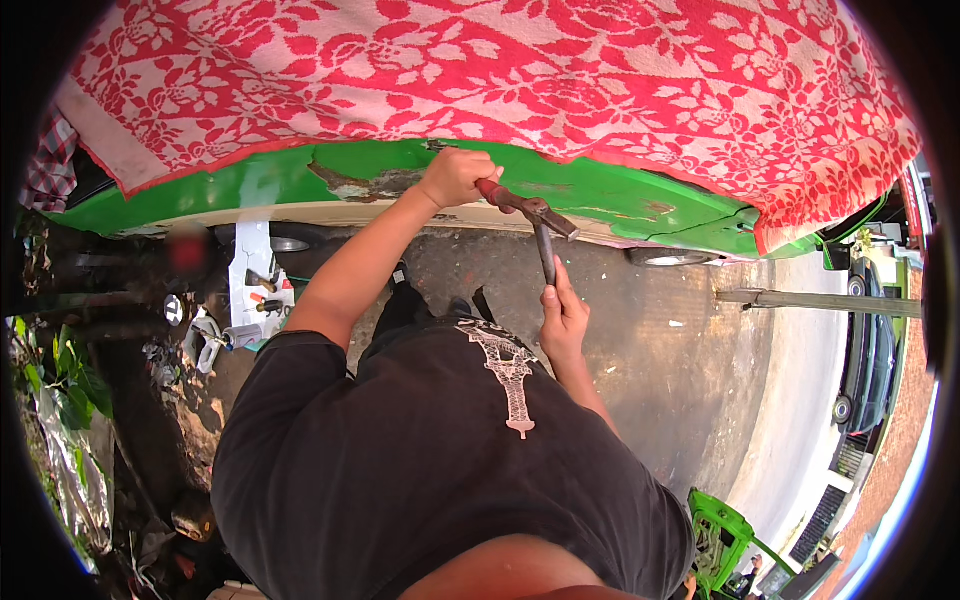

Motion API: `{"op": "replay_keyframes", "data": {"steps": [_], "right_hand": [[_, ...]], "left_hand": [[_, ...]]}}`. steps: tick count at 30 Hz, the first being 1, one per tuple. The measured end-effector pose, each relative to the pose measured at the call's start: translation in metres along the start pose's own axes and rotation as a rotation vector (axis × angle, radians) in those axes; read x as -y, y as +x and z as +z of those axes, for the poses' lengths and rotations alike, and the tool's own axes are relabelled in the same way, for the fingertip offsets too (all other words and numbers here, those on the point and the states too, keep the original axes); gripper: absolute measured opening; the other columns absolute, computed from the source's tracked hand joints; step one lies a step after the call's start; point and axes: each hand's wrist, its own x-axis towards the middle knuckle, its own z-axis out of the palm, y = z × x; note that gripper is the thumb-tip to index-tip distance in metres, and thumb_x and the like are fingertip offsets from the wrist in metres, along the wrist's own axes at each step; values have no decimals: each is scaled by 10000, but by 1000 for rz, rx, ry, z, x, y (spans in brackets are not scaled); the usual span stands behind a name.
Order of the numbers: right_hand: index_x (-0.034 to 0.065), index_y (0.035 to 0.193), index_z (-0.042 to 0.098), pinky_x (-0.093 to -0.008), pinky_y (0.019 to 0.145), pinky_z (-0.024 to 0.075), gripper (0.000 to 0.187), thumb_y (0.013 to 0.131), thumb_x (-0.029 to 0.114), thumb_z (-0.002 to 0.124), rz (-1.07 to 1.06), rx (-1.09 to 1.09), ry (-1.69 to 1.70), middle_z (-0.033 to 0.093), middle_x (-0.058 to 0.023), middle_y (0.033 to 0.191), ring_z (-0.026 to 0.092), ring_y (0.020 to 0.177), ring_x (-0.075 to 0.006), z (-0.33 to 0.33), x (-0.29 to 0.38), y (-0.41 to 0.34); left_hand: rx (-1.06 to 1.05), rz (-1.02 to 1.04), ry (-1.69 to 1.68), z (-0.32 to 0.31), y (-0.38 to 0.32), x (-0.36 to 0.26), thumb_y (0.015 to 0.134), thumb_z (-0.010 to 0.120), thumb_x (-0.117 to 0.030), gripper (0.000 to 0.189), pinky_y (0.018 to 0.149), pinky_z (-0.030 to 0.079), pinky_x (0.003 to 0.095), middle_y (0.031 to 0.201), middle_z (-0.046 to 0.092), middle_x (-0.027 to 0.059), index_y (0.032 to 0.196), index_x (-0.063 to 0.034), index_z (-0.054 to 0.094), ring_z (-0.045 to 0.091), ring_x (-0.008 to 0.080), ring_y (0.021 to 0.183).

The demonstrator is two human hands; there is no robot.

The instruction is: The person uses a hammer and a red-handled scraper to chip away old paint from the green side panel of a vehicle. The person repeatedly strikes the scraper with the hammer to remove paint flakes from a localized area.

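Note:
My left hand (459,178) grips the red handle (491,191) of a tool at the side of a green car body (277,176). The handle runs towards a rusty metal hammer head (553,217). My right hand (566,311) holds a grey metal shaft (545,251) that meets this head from below; whether head, shaft and red handle are one piece I cannot tell. Beside my left hand, the car's panel has a patch of broken paint and rough, brownish surface (367,184). A red and pink floral cloth (540,75) drapes over the upper car body.
Screwdrivers (270,306) lie on a white surface (244,277) at the left, near a grey cylindrical container (244,335). A pole (817,301) stands at the right, with a parked dark car (870,345) beyond. Lower right is a green plastic chair (716,540); leafy plants (75,382) are far left.

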Motion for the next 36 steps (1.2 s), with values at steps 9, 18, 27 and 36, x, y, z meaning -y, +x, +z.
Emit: {"op": "replay_keyframes", "data": {"steps": [9, 18, 27, 36], "right_hand": [[-23, 1397, 539, -236, 623, 417, 427, 1000, 131, 559, 36, -57, 23, 491, -17, 700, 458, 639, -84, -1, -7, 8], [-23, 1430, 498, -210, 559, 360, 453, 1025, 178, 535, 5, -197, 105, 476, 25, 700, 414, 616, -48, -4, -9, 20], [30, 1420, 534, -226, 584, 386, 429, 1021, 188, 546, 57, -211, 207, 478, 23, 702, 424, 626, -59, -1, -6, 24], [21, 1444, 505, -204, 553, 351, 443, 1033, 185, 530, 128, -198, 210, 450, 41, 723, 406, 620, -38, -2, -12, 26]], "left_hand": [[-7, -17, -12, 4, 4, 0, 888, 711, -179, 359, 470, 403, 409, 592, 480, 90, 619, -69, 500, 523, 297, 513], [-79, -45, -46, 8, 19, -1, 886, 707, -171, 316, 490, 420, 414, 626, 541, 111, 642, -54, 543, 544, 314, 532], [-48, -100, -8, 7, 20, 3, 867, 728, -175, 317, 506, 429, 402, 622, 542, 123, 643, -51, 541, 552, 320, 549], [-44, -106, -5, 7, 17, -1, 882, 710, -202, 339, 494, 418, 404, 625, 520, 97, 638, -62, 521, 547, 307, 550]]}}
